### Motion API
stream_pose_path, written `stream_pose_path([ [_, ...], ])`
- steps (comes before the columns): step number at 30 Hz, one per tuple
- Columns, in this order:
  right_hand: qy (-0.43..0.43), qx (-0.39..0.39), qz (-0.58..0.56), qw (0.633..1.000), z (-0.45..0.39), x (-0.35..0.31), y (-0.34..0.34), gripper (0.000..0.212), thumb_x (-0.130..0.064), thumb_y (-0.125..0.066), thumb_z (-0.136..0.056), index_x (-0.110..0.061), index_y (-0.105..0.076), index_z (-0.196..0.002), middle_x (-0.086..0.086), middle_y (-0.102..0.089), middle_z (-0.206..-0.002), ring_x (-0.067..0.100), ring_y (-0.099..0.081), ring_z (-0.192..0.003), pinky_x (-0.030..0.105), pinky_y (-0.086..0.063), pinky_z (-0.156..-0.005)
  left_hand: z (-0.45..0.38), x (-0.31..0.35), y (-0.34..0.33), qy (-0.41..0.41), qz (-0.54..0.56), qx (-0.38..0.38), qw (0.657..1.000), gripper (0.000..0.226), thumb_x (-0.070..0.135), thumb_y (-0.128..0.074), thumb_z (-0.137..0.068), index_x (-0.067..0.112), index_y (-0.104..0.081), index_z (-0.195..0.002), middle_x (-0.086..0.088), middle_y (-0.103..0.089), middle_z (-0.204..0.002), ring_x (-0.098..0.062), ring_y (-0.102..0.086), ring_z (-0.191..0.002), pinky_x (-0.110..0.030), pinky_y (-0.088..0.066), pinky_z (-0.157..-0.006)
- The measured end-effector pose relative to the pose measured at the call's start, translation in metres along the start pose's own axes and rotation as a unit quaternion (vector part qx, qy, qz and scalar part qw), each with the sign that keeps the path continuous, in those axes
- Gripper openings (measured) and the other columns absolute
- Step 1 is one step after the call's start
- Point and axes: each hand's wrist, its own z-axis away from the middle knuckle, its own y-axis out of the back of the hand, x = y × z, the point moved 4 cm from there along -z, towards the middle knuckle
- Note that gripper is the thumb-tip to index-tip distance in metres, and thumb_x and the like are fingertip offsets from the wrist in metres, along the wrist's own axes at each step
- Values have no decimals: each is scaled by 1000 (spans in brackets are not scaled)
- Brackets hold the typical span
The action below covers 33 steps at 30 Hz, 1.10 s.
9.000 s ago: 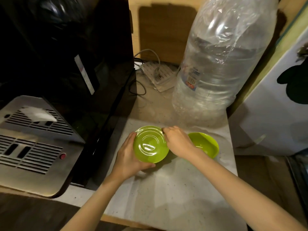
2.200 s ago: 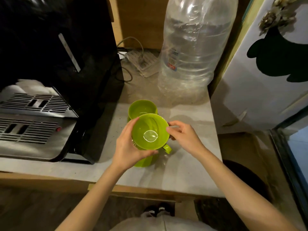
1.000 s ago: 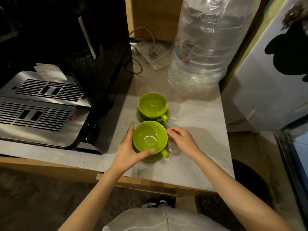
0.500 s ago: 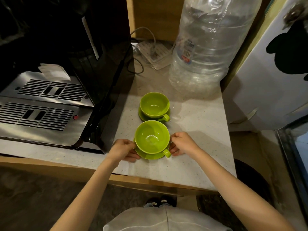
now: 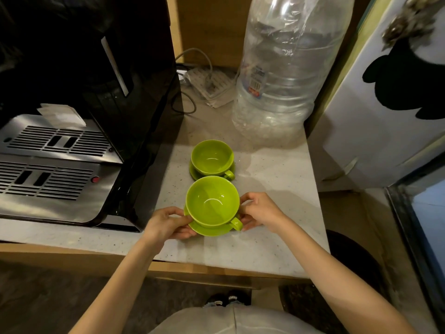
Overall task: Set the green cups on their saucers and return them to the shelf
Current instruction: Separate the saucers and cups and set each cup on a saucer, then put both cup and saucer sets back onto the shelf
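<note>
Two green cups stand upright on green saucers on the pale speckled counter [image 5: 269, 186]. The near cup [image 5: 212, 201] sits on its saucer [image 5: 212, 230], handle pointing to the front right. My left hand [image 5: 168, 224] pinches the saucer's left rim and my right hand [image 5: 261, 210] grips its right rim beside the handle. The saucer looks raised slightly off the counter. The far cup [image 5: 212, 157] rests on its own saucer [image 5: 195, 173] just behind, untouched, handle at the front right.
A black coffee machine [image 5: 115, 97] with a steel drip tray [image 5: 48, 165] fills the left. A large clear water bottle [image 5: 284, 75] stands at the back right. A power strip [image 5: 212, 86] and cables lie behind. A white fridge side [image 5: 385, 116] bounds the right.
Over the last second my hands left the near cup's sides and took hold of its saucer's rim on both sides. Earlier, the cup was set down onto that saucer.
</note>
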Motion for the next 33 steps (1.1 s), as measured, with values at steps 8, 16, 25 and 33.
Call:
stream_pose_path([
  [8,105,21,-44,993,38,-65,37,11,-3,-56,-85,-4,-56,-97,12,-59,-66,7,-60,-38,23,-56,-44,15,68,-14,-79,44,5,996,6,3,-63,-79,-3,-60,-80,-9,-70,-52,-12,-67,-45,-16,-52,-41],
  [16,252,74,-162,951,83,-180,88,8,-5,-51,-90,-5,-55,-82,3,-63,-40,13,-60,-33,23,-53,-37,37,204,-38,-202,87,-14,976,9,8,-59,-82,2,-63,-75,-4,-66,-44,-5,-60,-37,-9,-47,-38],
  [25,358,85,-213,905,132,-282,126,10,0,-48,-90,0,-56,-83,6,-65,-42,15,-63,-37,23,-54,-38,69,326,-51,-306,139,-7,942,15,3,-58,-81,2,-63,-67,-3,-63,-39,-5,-60,-36,-9,-46,-37],
  [33,423,87,-264,863,164,-379,159,8,3,-51,-87,5,-58,-83,7,-65,-41,12,-63,-38,18,-51,-37,107,436,-53,-373,195,-30,907,14,-1,-55,-82,-5,-60,-70,-8,-63,-39,-10,-62,-37,-12,-48,-36],
])
